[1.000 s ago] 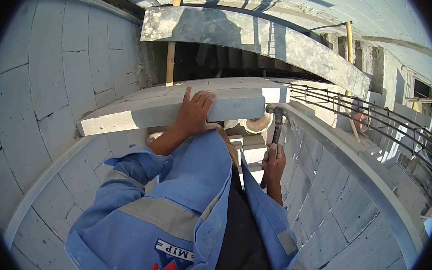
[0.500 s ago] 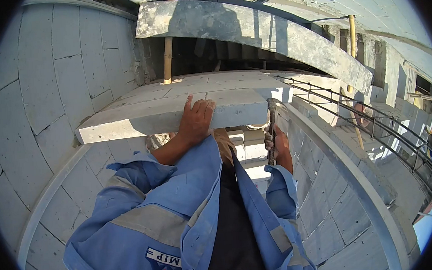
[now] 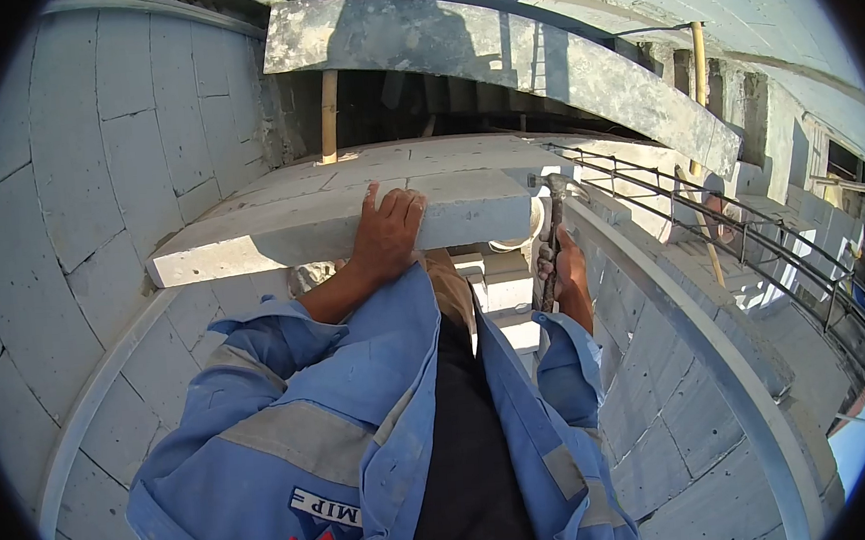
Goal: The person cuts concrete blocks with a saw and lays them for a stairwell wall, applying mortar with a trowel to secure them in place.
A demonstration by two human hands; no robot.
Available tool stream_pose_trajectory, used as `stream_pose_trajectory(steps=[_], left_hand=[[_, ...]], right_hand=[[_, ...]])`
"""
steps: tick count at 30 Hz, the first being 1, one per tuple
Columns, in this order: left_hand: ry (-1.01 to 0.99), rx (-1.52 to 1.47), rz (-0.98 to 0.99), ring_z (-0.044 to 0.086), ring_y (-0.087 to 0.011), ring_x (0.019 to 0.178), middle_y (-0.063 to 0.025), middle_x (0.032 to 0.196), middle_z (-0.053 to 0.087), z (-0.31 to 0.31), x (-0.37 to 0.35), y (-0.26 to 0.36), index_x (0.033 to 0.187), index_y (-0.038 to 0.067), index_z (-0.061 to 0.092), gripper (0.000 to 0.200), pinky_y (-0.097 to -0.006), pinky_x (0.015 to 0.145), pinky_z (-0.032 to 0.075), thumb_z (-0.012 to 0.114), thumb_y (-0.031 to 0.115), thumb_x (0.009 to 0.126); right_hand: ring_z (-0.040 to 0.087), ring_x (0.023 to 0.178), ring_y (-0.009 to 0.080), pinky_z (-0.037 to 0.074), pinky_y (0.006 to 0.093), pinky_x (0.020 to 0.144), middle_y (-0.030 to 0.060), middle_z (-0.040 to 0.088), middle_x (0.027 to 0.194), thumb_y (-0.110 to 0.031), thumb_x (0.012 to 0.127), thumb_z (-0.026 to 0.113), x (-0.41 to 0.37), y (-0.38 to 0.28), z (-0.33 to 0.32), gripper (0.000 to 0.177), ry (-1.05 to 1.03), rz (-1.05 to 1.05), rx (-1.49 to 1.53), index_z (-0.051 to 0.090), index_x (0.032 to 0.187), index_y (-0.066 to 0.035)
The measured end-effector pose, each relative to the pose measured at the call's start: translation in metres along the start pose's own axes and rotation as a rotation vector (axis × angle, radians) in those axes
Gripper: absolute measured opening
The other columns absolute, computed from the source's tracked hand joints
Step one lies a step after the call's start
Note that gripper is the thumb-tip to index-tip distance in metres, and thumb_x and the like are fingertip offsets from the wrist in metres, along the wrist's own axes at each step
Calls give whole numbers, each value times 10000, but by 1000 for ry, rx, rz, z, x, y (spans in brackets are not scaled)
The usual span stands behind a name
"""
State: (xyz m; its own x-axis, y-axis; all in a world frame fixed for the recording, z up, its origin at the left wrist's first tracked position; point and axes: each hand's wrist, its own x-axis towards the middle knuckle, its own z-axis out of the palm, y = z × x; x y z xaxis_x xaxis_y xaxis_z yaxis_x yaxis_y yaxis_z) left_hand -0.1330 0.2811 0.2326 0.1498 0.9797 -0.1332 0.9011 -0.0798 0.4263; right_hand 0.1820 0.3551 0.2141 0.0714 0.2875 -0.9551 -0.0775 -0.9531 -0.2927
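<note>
One block (image 3: 324, 222), long axis crosswise

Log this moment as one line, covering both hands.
left hand: on pale block | right hand: gripping hammer | hammer head: by block's right end

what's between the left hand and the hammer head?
Head view: only the right-hand stretch of the concrete block, bare from the left hand to the end beside the hammer head. Nothing lies on it.
</note>
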Motion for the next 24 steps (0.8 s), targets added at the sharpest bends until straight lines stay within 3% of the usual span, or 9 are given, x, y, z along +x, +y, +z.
stream_pose_trajectory(steps=[3, 5, 9, 10, 12, 16, 19, 22, 24], left_hand=[[-11, 30, -1, 518, -256, 1150, -121, 1159, 562, 1, 0, 0, 1215, 23, 538, 438, -540, 1107, 268, 552, 144, 794], [-10, 58, -14, 519, -263, 1138, -125, 1155, 561, 6, -1, 1, 1217, 24, 535, 430, -526, 1097, 283, 542, 148, 805], [11, 89, -22, 521, -278, 1117, -137, 1157, 556, 8, -2, 3, 1218, 26, 532, 402, -485, 1071, 321, 508, 153, 837], [11, 95, -22, 521, -278, 1117, -137, 1157, 556, 9, -3, 2, 1218, 26, 532, 402, -485, 1071, 321, 508, 153, 837], [27, 91, -9, 501, -318, 1131, -145, 1153, 550, 10, -2, 1, 1237, 16, 518, 606, -476, 1053, 326, 679, 174, 675], [-30, 92, 12, 508, -313, 1130, -143, 1147, 556, 3, -1, 1, 1238, 14, 513, 635, -468, 1050, 325, 724, 248, 686], [-10, 0, 24, 540, -304, 1114, -164, 1157, 573, -9, 5, 4, 1201, 6, 543, 643, -481, 1049, 346, 716, 434, 752], [-130, -115, -53, 570, -334, 1106, -186, 1186, 588, -17, 19, -8, 1201, -17, 558, 779, -463, 1017, 392, 754, 550, 705], [-466, -478, -271, 528, -351, 1211, -191, 1313, 553, -21, 41, -24, 1301, 15, 529, 808, -427, 1017, 413, 796, 464, 684]], right_hand=[[386, 416, 112, 324, 270, 394, -13, 407, 563, -439, 1017, 420, 3, 0, -1, 412, 20, -8, 20, 550, 943, -55], [390, 418, 106, 323, 264, 390, -16, 411, 565, -446, 1017, 418, 8, 1, -4, 422, -193, 153, 56, 553, 954, -51], [396, 417, 98, 327, 263, 383, -17, 420, 570, -438, 1019, 414, 0, 12, 5, 410, -167, 76, 46, 546, 953, -56], [398, 414, 95, 328, 262, 376, -18, 423, 570, -437, 1019, 414, -9, 17, 9, 406, -76, -28, -48, 545, 937, -61], [401, 411, 93, 329, 261, 369, -19, 427, 570, -435, 1018, 415, -22, 26, 17, 403, 23, -128, -127, 545, 922, -66], [404, 383, 96, 327, 251, 360, -19, 443, 554, -458, 1009, 419, -40, 60, 4, 430, 122, -226, -191, 553, 919, -60], [414, 396, 94, 332, 250, 365, -17, 452, 561, -467, 1003, 432, -51, 87, -1, 427, 187, -162, -188, 548, 906, -67], [425, 412, 113, 360, 277, 371, -21, 408, 557, -483, 985, 462, -58, 105, -4, 418, 91, -73, -64, 496, 817, -101], [414, 422, 110, 343, 257, 373, -28, 387, 554, -459, 991, 454, -43, 123, -4, 396, 89, 12, 41, 503, 834, -98]])
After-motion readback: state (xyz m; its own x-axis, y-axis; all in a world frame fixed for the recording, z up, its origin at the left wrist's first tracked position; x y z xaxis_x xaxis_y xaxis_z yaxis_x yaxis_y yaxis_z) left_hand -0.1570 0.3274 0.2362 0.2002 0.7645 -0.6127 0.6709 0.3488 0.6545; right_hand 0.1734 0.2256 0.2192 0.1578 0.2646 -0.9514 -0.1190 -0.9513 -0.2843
